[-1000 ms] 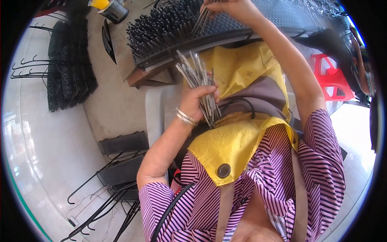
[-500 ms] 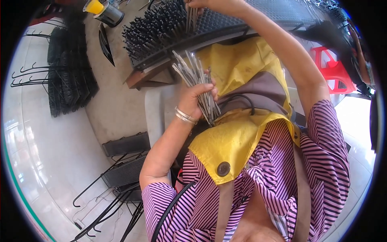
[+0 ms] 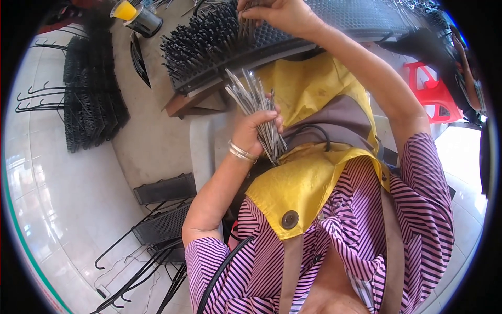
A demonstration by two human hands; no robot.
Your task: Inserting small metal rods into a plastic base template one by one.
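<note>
My left hand (image 3: 261, 123) is wrapped round a bundle of thin grey metal rods (image 3: 250, 90), its upper ends fanning out above the thumb. Up at the far edge of the view, my right hand (image 3: 280, 14) pinches a few similar thin rods over a black perforated rack (image 3: 272, 37). Dark rods (image 3: 196, 46) stand upright and close together in the rack's left part. Beneath my right hand, the lower ends of its rods (image 3: 247, 30) reach down to the edge of that cluster; whether they sit in holes I cannot tell.
Below the rack is a brown support (image 3: 183, 102). A metal can (image 3: 145, 22) and a yellow cup (image 3: 124, 9) stand at the far left. Hooked black racks (image 3: 94, 94) line the left wall, with others (image 3: 162, 222) lower down. A red stool (image 3: 434, 91) is at right.
My right hand has shifted slightly left and downward over the rack, and its fingers show more fully. My left hand keeps its bundle in nearly the same place.
</note>
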